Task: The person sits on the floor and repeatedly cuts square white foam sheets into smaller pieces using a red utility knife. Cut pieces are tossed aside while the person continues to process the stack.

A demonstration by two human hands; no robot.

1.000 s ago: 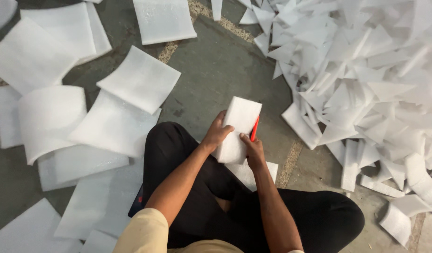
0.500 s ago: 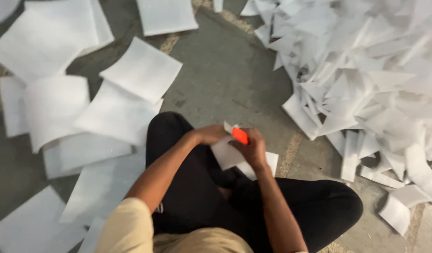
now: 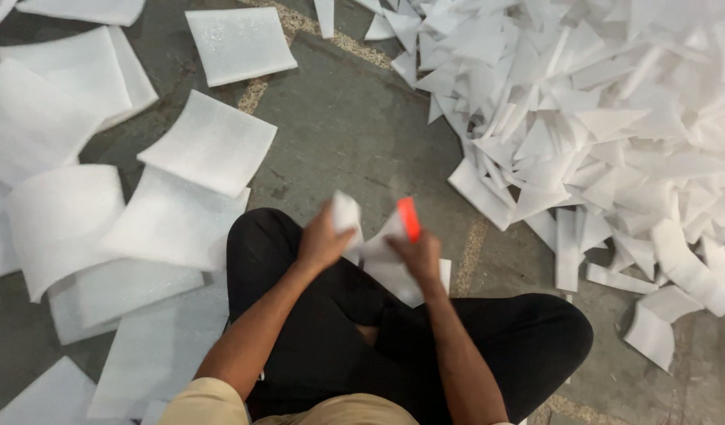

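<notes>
You sat cross-legged on the grey stone floor (image 3: 339,126), black trousers (image 3: 315,330) filling the near middle. Your left hand (image 3: 321,240) pinched a thin white foam sheet (image 3: 348,216), blurred, above your left knee. Your right hand (image 3: 416,256) closed around an orange-handled cutter (image 3: 409,218) held upright, just beside the sheet's right edge. More white foam lay on your lap beneath both hands. Large square white foam sheets (image 3: 209,145) lay spread to the left. A heap of cut white foam strips and triangles (image 3: 606,118) rose at far right.
</notes>
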